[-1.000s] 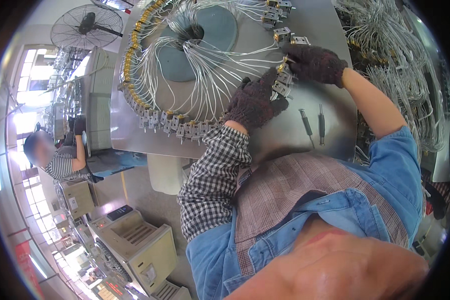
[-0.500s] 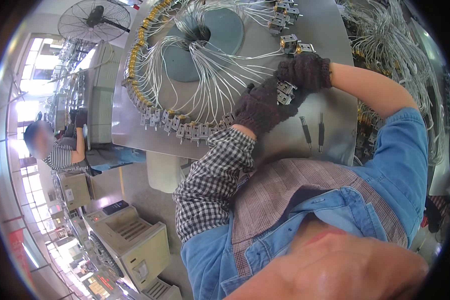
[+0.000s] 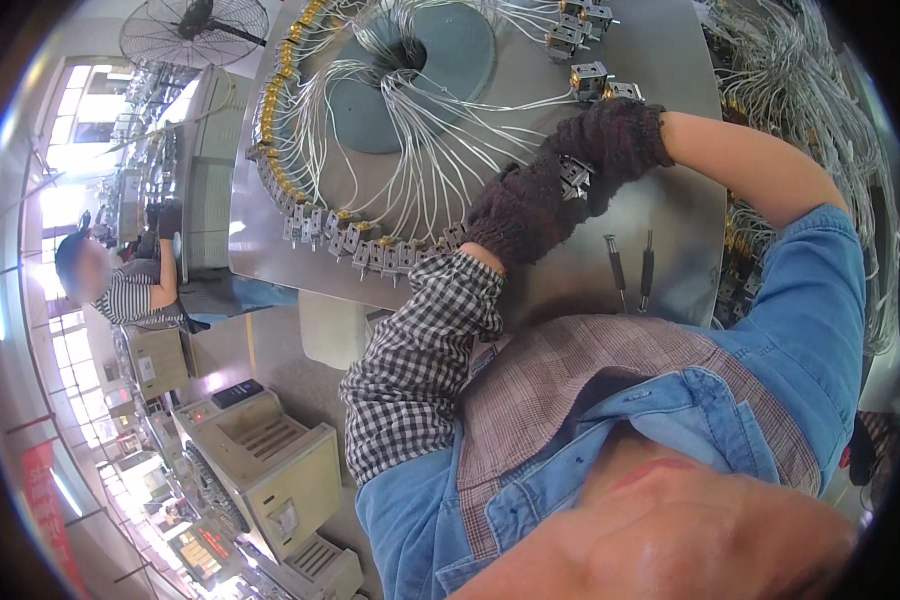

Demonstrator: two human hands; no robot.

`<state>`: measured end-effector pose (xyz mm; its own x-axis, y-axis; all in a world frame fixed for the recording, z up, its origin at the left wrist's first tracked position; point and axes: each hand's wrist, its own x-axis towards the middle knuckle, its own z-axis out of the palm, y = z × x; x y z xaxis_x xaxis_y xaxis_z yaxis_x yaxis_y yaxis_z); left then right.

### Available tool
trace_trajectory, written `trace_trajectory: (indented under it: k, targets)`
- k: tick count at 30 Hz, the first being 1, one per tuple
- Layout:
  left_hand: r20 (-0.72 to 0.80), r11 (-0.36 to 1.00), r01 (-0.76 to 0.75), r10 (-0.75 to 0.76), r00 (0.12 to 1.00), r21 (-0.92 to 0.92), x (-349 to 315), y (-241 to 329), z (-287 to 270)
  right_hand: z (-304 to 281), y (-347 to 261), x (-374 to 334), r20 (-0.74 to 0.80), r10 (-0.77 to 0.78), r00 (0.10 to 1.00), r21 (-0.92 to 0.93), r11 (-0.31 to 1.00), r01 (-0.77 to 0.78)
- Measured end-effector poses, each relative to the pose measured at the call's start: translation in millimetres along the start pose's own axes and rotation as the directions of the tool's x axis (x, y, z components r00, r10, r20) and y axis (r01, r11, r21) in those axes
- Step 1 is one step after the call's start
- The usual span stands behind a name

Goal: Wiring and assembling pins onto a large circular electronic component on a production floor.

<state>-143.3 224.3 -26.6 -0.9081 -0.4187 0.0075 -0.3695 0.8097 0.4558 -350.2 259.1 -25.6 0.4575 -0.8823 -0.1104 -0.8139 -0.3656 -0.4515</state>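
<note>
My left hand [image 3: 520, 208], in a dark knitted glove and checked oversleeve, is closed at the table's near side, beside the end of a curved row of small boxy metal parts [image 3: 370, 250]. Just to its right is my right hand [image 3: 610, 145], gloved alike and closed too. A small boxy silver metal part [image 3: 575, 178] shows between the two gloves, held by both hands. Fingertips and the part's far side are hidden. White wires [image 3: 420, 150] run from the row to a grey-green disc [image 3: 460, 70] with a dark central hole.
Two slim dark-handled screwdrivers [image 3: 632, 270] lie on the metal table [image 3: 570, 280] to the right. More wired metal parts [image 3: 592, 80] stand beyond my right hand. A bundle of wires [image 3: 810, 110] hangs along the right. At far left, another person [image 3: 135, 290] works beside machines.
Less of the metal part shows between my gloves, and it appears turned. My hands stay close together. The whole view has shifted slightly.
</note>
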Motion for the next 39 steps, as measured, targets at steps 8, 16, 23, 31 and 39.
trace_trajectory:
  k: [8,16,23,31,39]
  targets:
    - [0.119,0.988,0.153,-0.151,0.981,-0.006,2.6,9.3,-7.4,-20.0,-16.6,-3.0,0.210,0.064,0.976,-0.083,0.995,-0.048]
    - [0.096,0.990,0.136,-0.140,0.986,0.048,0.4,12.9,-8.6,-30.2,26.4,-37.8,-0.326,0.484,0.812,0.366,0.857,-0.364]
    - [0.098,0.978,0.066,-0.087,0.991,0.196,41.4,-10.2,-27.9,-4.9,55.1,-31.6,-0.235,0.351,0.906,0.241,0.924,-0.295]
    - [0.281,0.945,0.102,-0.194,0.940,0.312,118.4,-41.8,-1.8,13.9,33.3,-31.4,-0.197,0.595,0.779,0.478,0.752,-0.453]
    - [0.209,0.980,-0.136,0.104,0.972,0.148,134.1,-57.7,1.0,15.1,15.4,-35.4,-0.271,0.641,0.718,0.429,0.748,-0.506]
